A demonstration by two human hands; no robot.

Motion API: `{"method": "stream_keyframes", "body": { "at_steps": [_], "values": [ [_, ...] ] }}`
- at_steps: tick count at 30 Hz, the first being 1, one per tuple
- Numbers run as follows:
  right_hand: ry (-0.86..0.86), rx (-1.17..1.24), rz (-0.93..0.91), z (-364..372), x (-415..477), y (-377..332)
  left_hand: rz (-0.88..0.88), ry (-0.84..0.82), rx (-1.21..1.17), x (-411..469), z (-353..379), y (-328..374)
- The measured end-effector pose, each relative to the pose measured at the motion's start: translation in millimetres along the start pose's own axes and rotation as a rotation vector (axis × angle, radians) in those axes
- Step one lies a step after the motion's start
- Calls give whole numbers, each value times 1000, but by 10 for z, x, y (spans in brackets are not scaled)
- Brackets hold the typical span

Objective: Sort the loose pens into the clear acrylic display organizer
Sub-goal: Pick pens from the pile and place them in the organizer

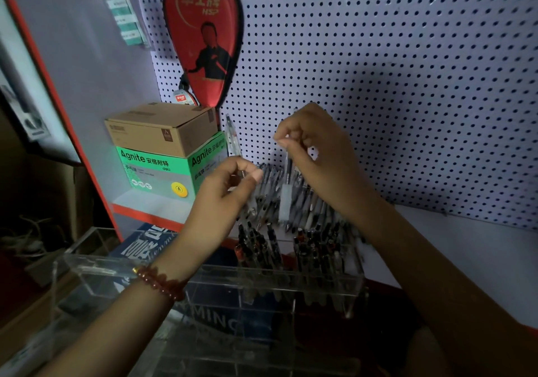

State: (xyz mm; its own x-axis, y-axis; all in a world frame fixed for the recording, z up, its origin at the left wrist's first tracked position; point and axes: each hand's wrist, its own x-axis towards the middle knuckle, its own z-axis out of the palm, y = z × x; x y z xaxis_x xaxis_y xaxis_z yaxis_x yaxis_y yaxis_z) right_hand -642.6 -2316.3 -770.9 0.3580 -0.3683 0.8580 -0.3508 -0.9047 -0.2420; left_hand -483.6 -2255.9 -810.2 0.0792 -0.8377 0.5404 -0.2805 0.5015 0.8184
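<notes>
Pens (286,184) pinched upright by both raised hands.

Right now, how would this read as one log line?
left hand: holds clear pen | right hand: holds pen tip-down | organizer: partly filled

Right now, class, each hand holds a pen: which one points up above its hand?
The pen in the left hand: the clear pen rises above the fingers. The pen in the right hand hangs down below the fingertips.

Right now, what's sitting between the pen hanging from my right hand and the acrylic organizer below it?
In the head view, a heap of loose pens on the shelf lies between the hanging pen in the right hand and the organizer.
</notes>
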Motion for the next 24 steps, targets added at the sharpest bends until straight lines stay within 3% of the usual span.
{"method": "stream_keyframes", "body": {
  "at_steps": [7,11,13,15,17,24],
  "values": [
    [38,280,150,129,-55,-229,-8,-209,-202,-81,95,82],
    [92,442,391,180,-56,-328,-21,-214,-240,-132,146,87],
    [1,446,593,186,-46,-295,-25,-190,-262,-145,165,98],
    [-203,558,684,162,-49,-239,-58,-167,-263,-155,168,129],
    [-293,574,617,127,-63,-231,-85,-179,-276,-155,151,144],
    [-138,188,404,132,-109,-195,-101,-332,-121,-102,-5,36]
  ]
}}
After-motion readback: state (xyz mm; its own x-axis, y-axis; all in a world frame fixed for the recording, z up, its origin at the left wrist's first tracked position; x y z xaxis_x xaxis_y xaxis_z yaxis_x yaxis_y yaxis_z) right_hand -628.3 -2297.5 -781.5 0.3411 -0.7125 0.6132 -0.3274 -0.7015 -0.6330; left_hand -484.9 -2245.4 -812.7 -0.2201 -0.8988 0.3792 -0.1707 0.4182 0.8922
